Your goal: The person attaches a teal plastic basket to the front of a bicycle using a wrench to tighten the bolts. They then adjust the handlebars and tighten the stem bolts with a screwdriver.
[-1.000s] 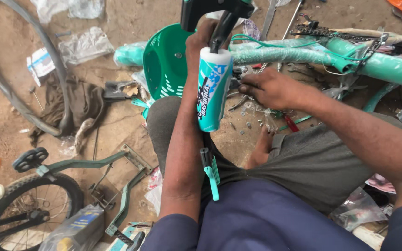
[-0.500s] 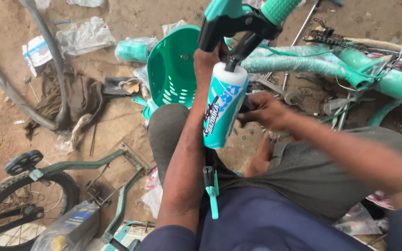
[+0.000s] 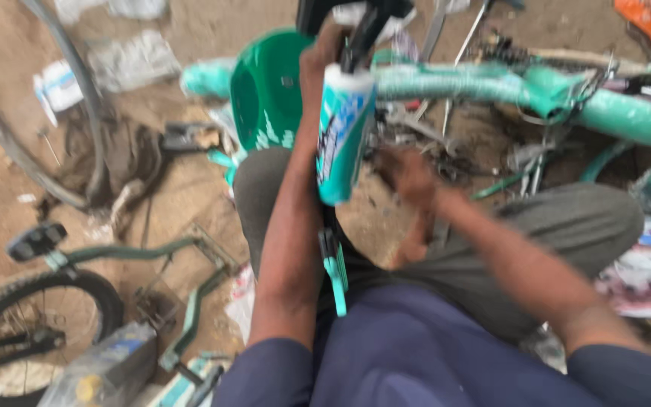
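We grip the teal fork leg [image 3: 344, 139] firmly in our left hand [image 3: 318, 64]; our blurred right hand [image 3: 408, 173], grip unclear, should steady underneath it.

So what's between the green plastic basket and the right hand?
In the head view, the upright teal-and-white wrapped tube stands between the green basket and the blurred right hand; the left hand grips the part at its top.

Green basket [image 3: 265, 90]: glossy smooth plastic. Beside basket, frame tube [image 3: 453, 81]: crinkled matt wrap. Below basket, trousers [image 3: 551, 226]: matt cloth. Ground [image 3: 197, 188]: rough dirt.
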